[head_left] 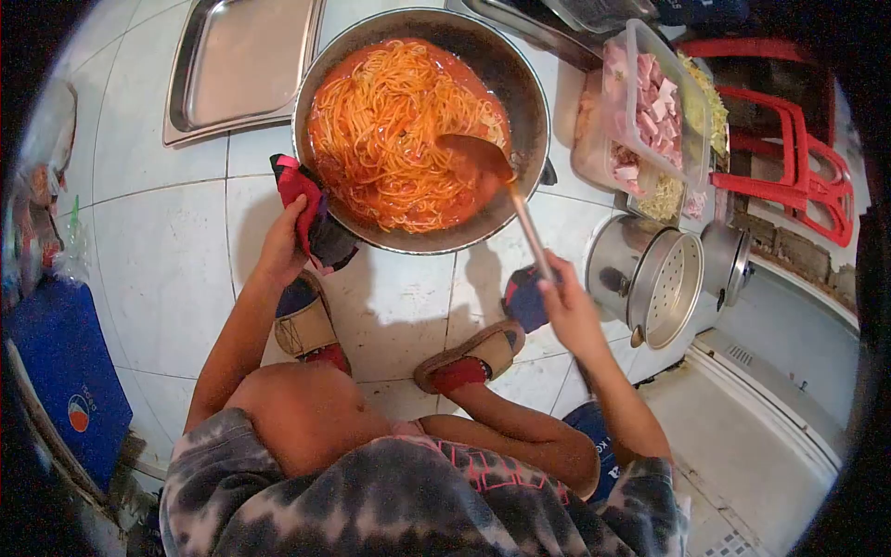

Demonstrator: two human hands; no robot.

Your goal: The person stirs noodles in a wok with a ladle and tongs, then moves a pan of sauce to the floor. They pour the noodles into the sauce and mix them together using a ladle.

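At the upper centre of the frame a wide pan [520, 84] of red-sauced spaghetti [394, 130] sits on the tiled floor [167, 251]; the left hand [283, 243] has its grip closed on a red cloth [306, 209] at the rim, the right hand [566, 302] wrapped round the spoon [478, 158] handle; steadying the rim and turning from beneath likely keeps sauce in; lower left, a blue bag [65, 371] bears a Pepsi logo.

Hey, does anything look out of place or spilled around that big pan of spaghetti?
No spill shows. What is odd: the pan sits on the tiled floor, and a steel pot lies tipped on its side beside it. The left hand steadies the rim through a cloth; the right hand holds the spoon.
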